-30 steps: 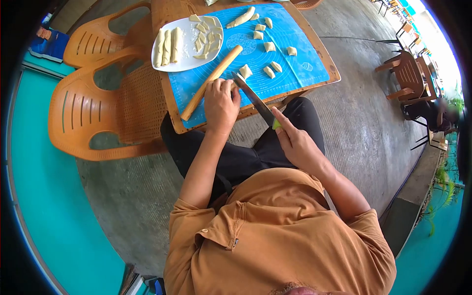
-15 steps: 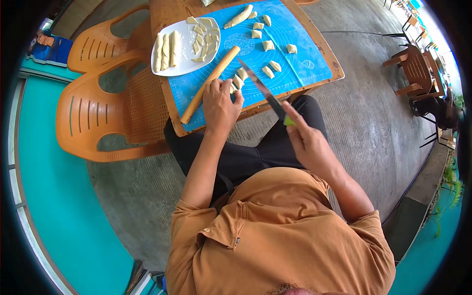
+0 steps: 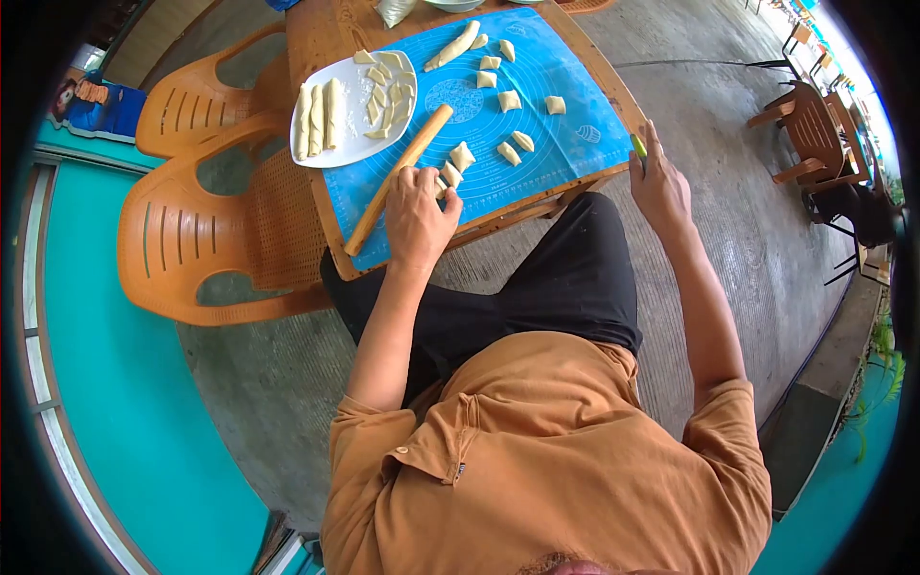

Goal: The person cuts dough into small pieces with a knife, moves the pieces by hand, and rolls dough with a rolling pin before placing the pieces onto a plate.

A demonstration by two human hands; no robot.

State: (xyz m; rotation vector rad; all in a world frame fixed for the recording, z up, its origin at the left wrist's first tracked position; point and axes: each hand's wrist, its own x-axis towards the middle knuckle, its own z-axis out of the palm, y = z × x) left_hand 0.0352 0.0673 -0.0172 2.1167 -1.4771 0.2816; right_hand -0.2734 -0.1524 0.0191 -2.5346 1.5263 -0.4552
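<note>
My left hand [image 3: 420, 216] is over the near part of the blue mat [image 3: 494, 196], its fingers closed at a piece of dough [image 3: 440, 188] beside the rolling pin [image 3: 400, 179]. Out at the table's right corner, my right hand [image 3: 662, 192] holds the knife by its green handle [image 3: 638, 147]; the blade is mostly hidden. Cut dough pieces [image 3: 462, 156] lie scattered on the mat, with a longer dough roll [image 3: 452, 46] near its far edge. The white plate [image 3: 359, 147] carries three dough rolls [image 3: 333, 113] and several flat strips.
Two orange chairs [image 3: 177, 225] stand left of the wooden table [image 3: 321, 38]. A plastic bag [image 3: 394, 11] and part of a bowl [image 3: 454, 4] are at the table's far side. More chairs [image 3: 815, 129] stand in the right background.
My right hand has moved right with the knife, from near the mat's front edge to the table's right corner. My left hand has shifted slightly left, still at the dough.
</note>
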